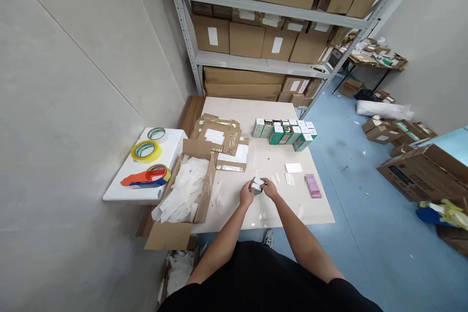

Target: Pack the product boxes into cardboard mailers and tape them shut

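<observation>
Both my hands meet over the middle of the pale table (256,107). My left hand (247,194) and my right hand (270,188) are closed together on a small white and green box (258,184), held just above the tabletop. A white card (293,167) and small clear plastic pieces (277,178) lie just right of my hands. A row of several green and white boxes (285,131) stands at the far side of the table.
An open carton of white plastic bags (186,187) sits at the left table edge, flattened cardboard mailers (219,139) behind it. Tape rolls (146,151) and a red-blue tape dispenser (142,179) rest on a white side stand. Shelves with brown cartons (256,39) stand behind; boxes litter the blue floor (413,175).
</observation>
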The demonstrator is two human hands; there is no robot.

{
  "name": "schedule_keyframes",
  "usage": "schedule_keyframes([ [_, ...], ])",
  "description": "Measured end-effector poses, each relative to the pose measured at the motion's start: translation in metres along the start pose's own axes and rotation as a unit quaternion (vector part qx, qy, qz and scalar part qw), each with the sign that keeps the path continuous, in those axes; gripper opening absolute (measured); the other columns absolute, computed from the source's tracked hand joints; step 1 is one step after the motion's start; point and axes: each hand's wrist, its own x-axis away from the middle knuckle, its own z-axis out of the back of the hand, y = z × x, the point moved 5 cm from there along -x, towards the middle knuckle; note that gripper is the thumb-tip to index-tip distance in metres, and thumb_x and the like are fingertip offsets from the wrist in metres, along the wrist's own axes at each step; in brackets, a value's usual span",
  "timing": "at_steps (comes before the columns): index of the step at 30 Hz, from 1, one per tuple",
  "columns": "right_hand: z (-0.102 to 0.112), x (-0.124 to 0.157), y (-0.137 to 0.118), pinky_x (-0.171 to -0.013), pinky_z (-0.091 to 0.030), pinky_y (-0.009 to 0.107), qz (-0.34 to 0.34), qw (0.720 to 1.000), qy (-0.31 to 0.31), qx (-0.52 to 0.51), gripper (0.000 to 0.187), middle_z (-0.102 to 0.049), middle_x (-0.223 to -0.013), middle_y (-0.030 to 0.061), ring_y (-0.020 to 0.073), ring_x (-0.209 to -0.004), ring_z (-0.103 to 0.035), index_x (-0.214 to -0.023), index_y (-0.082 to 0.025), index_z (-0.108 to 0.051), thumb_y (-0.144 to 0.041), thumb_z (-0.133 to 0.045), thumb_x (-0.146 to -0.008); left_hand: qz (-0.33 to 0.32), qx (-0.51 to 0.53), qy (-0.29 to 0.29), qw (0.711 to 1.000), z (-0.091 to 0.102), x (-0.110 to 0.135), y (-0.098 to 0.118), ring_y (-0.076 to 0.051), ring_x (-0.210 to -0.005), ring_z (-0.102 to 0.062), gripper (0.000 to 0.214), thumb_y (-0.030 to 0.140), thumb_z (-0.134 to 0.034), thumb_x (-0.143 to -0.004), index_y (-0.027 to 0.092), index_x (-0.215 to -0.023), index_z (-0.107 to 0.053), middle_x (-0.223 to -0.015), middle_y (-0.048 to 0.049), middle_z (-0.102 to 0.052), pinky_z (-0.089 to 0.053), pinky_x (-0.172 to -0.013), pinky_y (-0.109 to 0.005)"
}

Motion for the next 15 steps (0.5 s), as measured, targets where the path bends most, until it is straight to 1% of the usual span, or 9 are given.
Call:
schedule_keyframes([
  [2, 0.002, 0.008, 0.010, -0.090, -0.055, 0.033, -0.021, 0.999, -0.002, 0.036, 0.036, -0.076, -0.101, 0.0014, 0.0199, -0.092, -0.072, -0.113, -0.023, -0.070, -0.025, -0.062, -0.079, -0.005, 0.024, 0.006, 1.000, 0.000, -0.009, 0.005, -0.023, -0.121, -0.065, 0.050, 0.014, -0.062, -0.089, 0.022, -0.138, -0.062, -0.134, -0.0098, -0.069, -0.046, -0.109, -0.035],
  [3, 0.002, 0.013, 0.015, -0.089, -0.054, 0.032, -0.031, 0.998, -0.004, 0.052, 0.036, -0.076, -0.096, 0.0015, 0.0204, -0.091, -0.072, -0.116, -0.022, -0.069, -0.029, -0.065, -0.081, -0.012, 0.032, 0.005, 0.999, -0.001, -0.014, 0.008, -0.023, -0.121, -0.065, 0.050, 0.014, -0.061, -0.088, 0.022, -0.137, -0.063, -0.135, -0.0099, -0.069, -0.046, -0.109, -0.036],
  [5, 0.000, 0.023, 0.024, -0.087, -0.054, 0.032, -0.044, 0.997, -0.003, 0.066, 0.046, -0.074, -0.089, 0.0010, 0.0213, -0.090, -0.073, -0.127, -0.022, -0.064, -0.035, -0.068, -0.083, -0.037, 0.040, -0.021, 0.998, -0.004, -0.021, 0.015, -0.023, -0.121, -0.066, 0.047, 0.013, -0.060, -0.087, 0.022, -0.133, -0.067, -0.133, -0.0095, -0.070, -0.047, -0.110, -0.037],
  [6, 0.000, 0.027, 0.027, -0.086, -0.055, 0.032, -0.045, 0.997, 0.003, 0.063, 0.052, -0.074, -0.090, 0.0010, 0.0212, -0.090, -0.073, -0.134, -0.023, -0.060, -0.036, -0.068, -0.084, -0.055, 0.036, -0.040, 0.997, -0.007, -0.023, 0.019, -0.023, -0.122, -0.065, 0.045, 0.013, -0.060, -0.087, 0.022, -0.130, -0.069, -0.132, -0.0089, -0.070, -0.046, -0.111, -0.036],
  [8, 0.001, 0.032, 0.027, -0.086, -0.055, 0.031, -0.035, 0.998, 0.022, 0.050, 0.061, -0.074, -0.102, 0.0024, 0.0200, -0.089, -0.074, -0.145, -0.025, -0.051, -0.035, -0.067, -0.086, -0.089, 0.010, -0.067, 0.994, -0.011, -0.025, 0.025, -0.023, -0.129, -0.061, 0.045, 0.012, -0.063, -0.084, 0.022, -0.126, -0.071, -0.134, -0.0084, -0.068, -0.043, -0.115, -0.036],
  [11, 0.005, 0.030, 0.016, -0.087, -0.055, 0.031, -0.005, 0.997, 0.032, 0.067, 0.070, -0.070, -0.122, 0.0056, 0.0179, -0.086, -0.074, -0.151, -0.028, -0.044, -0.029, -0.067, -0.085, -0.123, -0.029, -0.079, 0.989, -0.014, -0.023, 0.029, -0.026, -0.136, -0.056, 0.057, 0.009, -0.068, -0.076, 0.021, -0.132, -0.068, -0.144, -0.0106, -0.061, -0.039, -0.118, -0.036],
  [13, 0.009, 0.026, 0.005, -0.090, -0.054, 0.032, 0.026, 0.993, 0.024, 0.111, 0.072, -0.066, -0.131, 0.0075, 0.0185, -0.090, -0.074, -0.152, -0.027, -0.045, -0.027, -0.069, -0.084, -0.133, -0.030, -0.089, 0.987, -0.014, -0.020, 0.029, -0.027, -0.136, -0.055, 0.065, 0.006, -0.069, -0.072, 0.020, -0.135, -0.066, -0.146, -0.0120, -0.059, -0.041, -0.117, -0.036],
  [15, 0.010, 0.022, -0.005, -0.093, -0.052, 0.032, 0.052, 0.986, 0.014, 0.160, 0.068, -0.066, -0.134, 0.0091, 0.0217, -0.101, -0.072, -0.148, -0.026, -0.050, -0.028, -0.072, -0.083, -0.131, -0.010, -0.097, 0.987, -0.012, -0.019, 0.026, -0.027, -0.135, -0.056, 0.068, 0.004, -0.068, -0.069, 0.020, -0.135, -0.066, -0.146, -0.0120, -0.060, -0.043, -0.115, -0.037],
])
